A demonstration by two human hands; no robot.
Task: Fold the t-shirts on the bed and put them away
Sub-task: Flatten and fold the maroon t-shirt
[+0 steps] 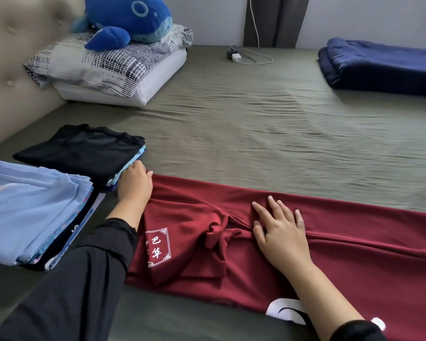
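Observation:
A dark red t-shirt with white printed characters lies across the olive bed sheet, folded lengthwise into a long strip. My left hand grips the shirt's left end at its far corner. My right hand lies flat with spread fingers on the shirt's middle, pressing the bunched sleeve fabric. A folded stack topped by a black t-shirt sits just left of my left hand. Nearer me at the left is a second folded stack topped by a light blue garment.
A patterned pillow with a blue plush whale sits at the headboard, far left. A white charger and cable lie at the bed's far edge. A folded navy blanket occupies the far right corner.

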